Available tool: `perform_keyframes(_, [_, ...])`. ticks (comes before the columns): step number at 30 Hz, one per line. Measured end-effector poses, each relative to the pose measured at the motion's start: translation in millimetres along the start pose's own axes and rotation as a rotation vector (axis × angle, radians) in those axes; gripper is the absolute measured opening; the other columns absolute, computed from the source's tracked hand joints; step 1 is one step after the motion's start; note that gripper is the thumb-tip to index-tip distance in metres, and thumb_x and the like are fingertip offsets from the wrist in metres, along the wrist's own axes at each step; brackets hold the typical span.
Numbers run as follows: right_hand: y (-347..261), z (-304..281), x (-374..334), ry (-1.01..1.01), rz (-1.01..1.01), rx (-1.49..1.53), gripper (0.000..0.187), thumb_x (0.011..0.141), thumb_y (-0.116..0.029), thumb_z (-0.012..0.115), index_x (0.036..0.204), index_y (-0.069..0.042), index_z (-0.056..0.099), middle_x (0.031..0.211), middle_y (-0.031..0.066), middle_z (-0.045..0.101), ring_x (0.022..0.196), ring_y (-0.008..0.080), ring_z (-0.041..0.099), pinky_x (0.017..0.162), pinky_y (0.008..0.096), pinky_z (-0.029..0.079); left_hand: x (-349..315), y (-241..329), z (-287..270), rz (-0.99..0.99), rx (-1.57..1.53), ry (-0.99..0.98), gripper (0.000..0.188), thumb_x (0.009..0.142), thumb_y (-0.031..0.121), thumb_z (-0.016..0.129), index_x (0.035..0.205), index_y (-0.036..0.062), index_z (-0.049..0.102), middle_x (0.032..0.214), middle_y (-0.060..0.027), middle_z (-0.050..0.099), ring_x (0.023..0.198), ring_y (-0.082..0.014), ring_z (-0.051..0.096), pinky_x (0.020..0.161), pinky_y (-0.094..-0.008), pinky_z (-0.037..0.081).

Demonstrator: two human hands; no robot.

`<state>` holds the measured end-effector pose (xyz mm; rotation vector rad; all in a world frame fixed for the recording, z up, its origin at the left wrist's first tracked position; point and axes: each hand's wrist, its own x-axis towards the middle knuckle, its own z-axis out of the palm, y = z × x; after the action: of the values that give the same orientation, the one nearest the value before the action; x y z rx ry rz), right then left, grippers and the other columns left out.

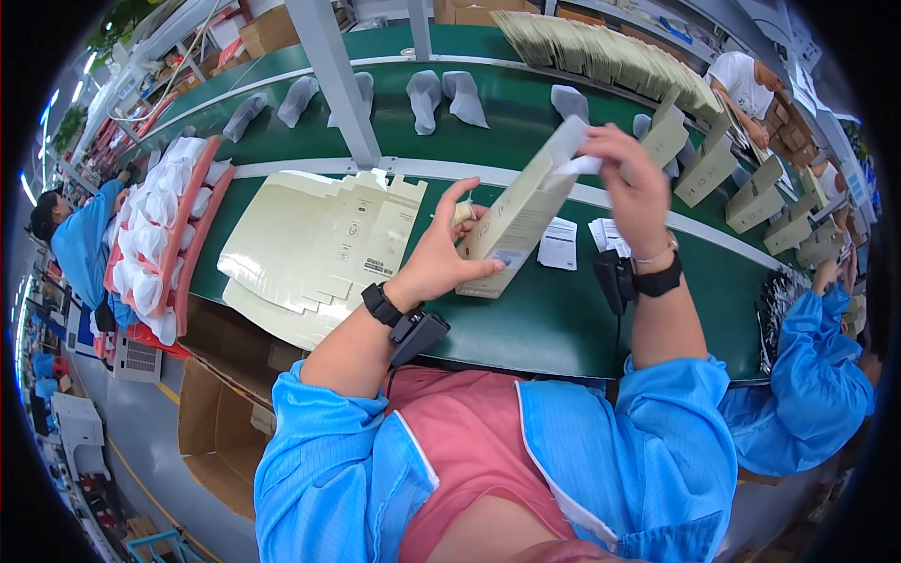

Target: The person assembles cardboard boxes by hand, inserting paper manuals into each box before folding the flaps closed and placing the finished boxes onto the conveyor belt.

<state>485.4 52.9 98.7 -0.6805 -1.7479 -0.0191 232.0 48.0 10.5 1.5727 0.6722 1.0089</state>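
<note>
A tall, pale beige carton [519, 218] stands tilted over the green work surface, its top end leaning away to the right. My left hand [434, 251] grips its lower part, thumb across the near face and fingers on the far side. Something yellowish wraps one of those fingertips. At the carton's upper end, my right hand [636, 183] has its fingers closed on a white sheet-like piece [579, 167] by the opening. Whether that piece is a leaflet, a bag or a flap is unclear. Printed white cards [557, 246] lie beneath, close to the carton.
Flattened cartons [319, 239] are stacked at left, beside red trays [192, 239] of white-wrapped items. Wrapped items [424, 98] rest on the green belt [516, 89] beyond a metal rail. Upright cartons [706, 172] line the right. Co-workers sit on both sides; a cardboard box [211, 427] is below left.
</note>
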Motion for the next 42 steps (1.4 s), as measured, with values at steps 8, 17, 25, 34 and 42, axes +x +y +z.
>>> perform_keyframes(8, [-32.5,50.8,3.1,-0.209,0.229,-0.042,0.027,0.082,-0.011,0.065,0.106,-0.003,0.055,0.091,0.0129,0.065,0.089,0.0239,0.064,0.086,0.0325,0.045,-13.8,15.3,-4.8,0.189,0.541,0.228,0.088,0.065,0.02,0.082,0.137,0.0074,0.032,0.12,-0.0187,0.049,0.107,-0.0344,0.05,0.094,-0.041,0.04])
perform_keyframes(17, [64.3,33.2,36.6,-0.102,0.227,-0.475,0.039,0.083,-0.004,0.061,0.119,-0.008,0.049,0.091,0.0142,0.065,0.086,0.0278,0.063,0.08,0.0325,0.049,-25.5,-19.5,-95.0,-0.241,1.121,0.428,0.098,0.059,0.039,0.083,0.137,0.0079,0.033,0.118,-0.022,0.054,0.11,-0.038,0.049,0.09,-0.0459,0.041])
perform_keyframes(25, [106.4,33.9,19.1,-0.057,0.129,-0.549,0.046,0.076,0.0,0.058,0.121,-0.006,0.049,0.115,0.0173,0.055,0.106,0.0331,0.053,0.092,0.0373,0.042,-18.7,3.4,-94.7,-0.347,1.524,0.386,0.106,0.051,0.038,0.087,0.138,0.0099,0.032,0.106,-0.0234,0.06,0.102,-0.0382,0.056,0.086,-0.0457,0.044])
perform_keyframes(34, [6.7,58.1,-29.8,-0.461,0.584,0.093,0.055,0.084,-0.027,0.067,0.13,-0.007,0.044,0.119,0.0091,0.054,0.116,0.0232,0.047,0.095,0.0377,0.04,10.6,26.2,-85.2,-0.019,0.697,0.559,0.073,0.068,0.027,0.08,0.127,0.0035,0.044,0.102,-0.0142,0.062,0.086,-0.0256,0.062,0.078,-0.0353,0.049])
perform_keyframes(42, [-26.3,48.4,-11.7,-0.216,0.679,0.797,0.048,0.088,-0.021,0.063,0.128,-0.006,0.042,0.133,0.0124,0.044,0.123,0.02,0.042,0.099,0.039,0.037,29.3,94.2,9.9,0.314,0.045,0.388,0.044,0.083,0.023,0.069,0.116,0.0019,0.049,0.115,-0.011,0.056,0.098,-0.0159,0.055,0.087,-0.0315,0.044])
